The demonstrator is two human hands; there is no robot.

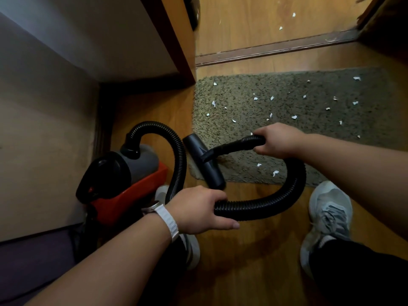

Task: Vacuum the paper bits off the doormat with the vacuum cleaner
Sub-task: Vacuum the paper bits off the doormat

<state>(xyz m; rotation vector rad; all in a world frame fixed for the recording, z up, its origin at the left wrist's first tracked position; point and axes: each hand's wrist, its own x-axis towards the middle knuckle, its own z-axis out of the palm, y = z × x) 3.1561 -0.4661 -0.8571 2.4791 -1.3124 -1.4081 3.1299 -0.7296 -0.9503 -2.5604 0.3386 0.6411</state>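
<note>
Nearest, at 5 o'clock, a grey shoe [329, 217] stands on the wooden floor [254, 250]. The left hand [198, 208], a white wristband [170, 221] on its wrist, grips the ribbed black hose [265, 209], fingers curled over it and thumb stretched along beneath. From there the hose loops out toward 3 o'clock and back up to the right hand [278, 141], whose fingers are wrapped round the hose's stiff end. At that hand's 8 o'clock the flat black nozzle [205, 162] rests on the near left edge of the doormat [242, 96]. The red, grey and black vacuum cleaner [132, 173] sits on the floor at 9 o'clock, near the wall. The doormat stretches from the centre toward 2 o'clock, with white paper bits [294, 117] scattered across its pile. Beyond the threshold strip [276, 49], at 1 o'clock, two more scraps [280, 28] lie on bare boards.
</note>
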